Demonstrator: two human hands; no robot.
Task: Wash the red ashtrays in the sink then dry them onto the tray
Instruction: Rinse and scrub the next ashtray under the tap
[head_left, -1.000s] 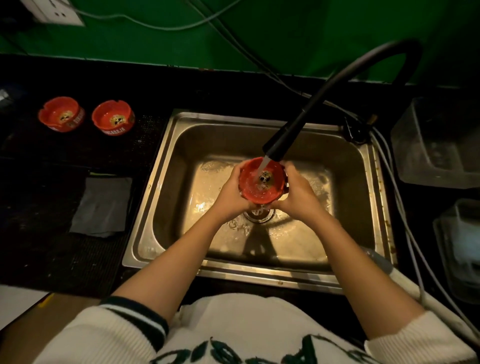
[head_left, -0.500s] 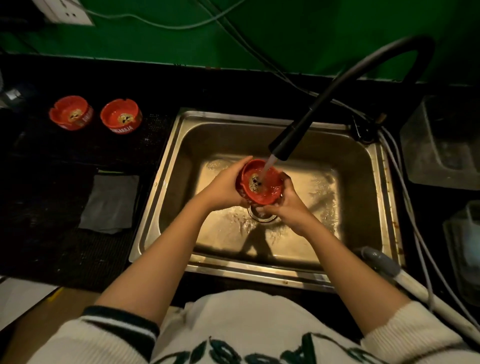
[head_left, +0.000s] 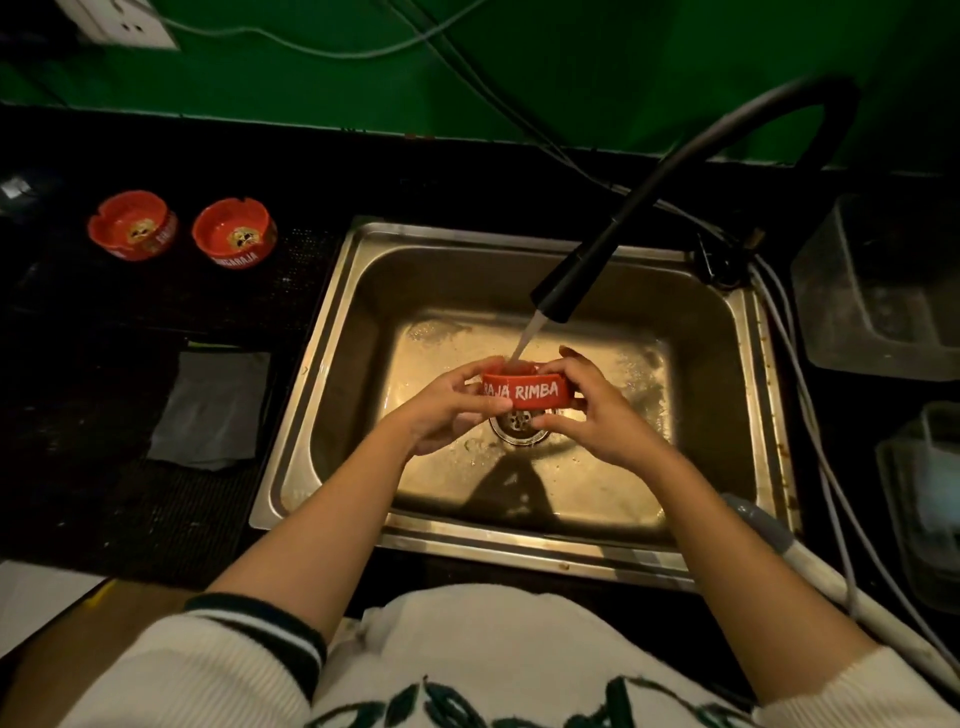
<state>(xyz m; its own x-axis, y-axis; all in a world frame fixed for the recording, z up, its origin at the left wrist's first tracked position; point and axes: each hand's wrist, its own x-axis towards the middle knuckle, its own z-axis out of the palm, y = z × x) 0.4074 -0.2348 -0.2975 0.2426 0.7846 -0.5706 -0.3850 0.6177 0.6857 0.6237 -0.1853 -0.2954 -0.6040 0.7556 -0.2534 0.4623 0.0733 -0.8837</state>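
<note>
Ashtray (head_left: 527, 391) sits level between both grips, left hand (head_left: 447, 410) and right hand (head_left: 597, 410) pinching opposite ends, lettered wall facing the person, under the stream above the sink (head_left: 332, 364) drain.

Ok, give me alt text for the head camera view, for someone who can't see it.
Both hands, left hand and right hand, hold a red ashtray under the running faucet over the steel sink. Two more red ashtrays sit on the dark counter to the left.
</note>
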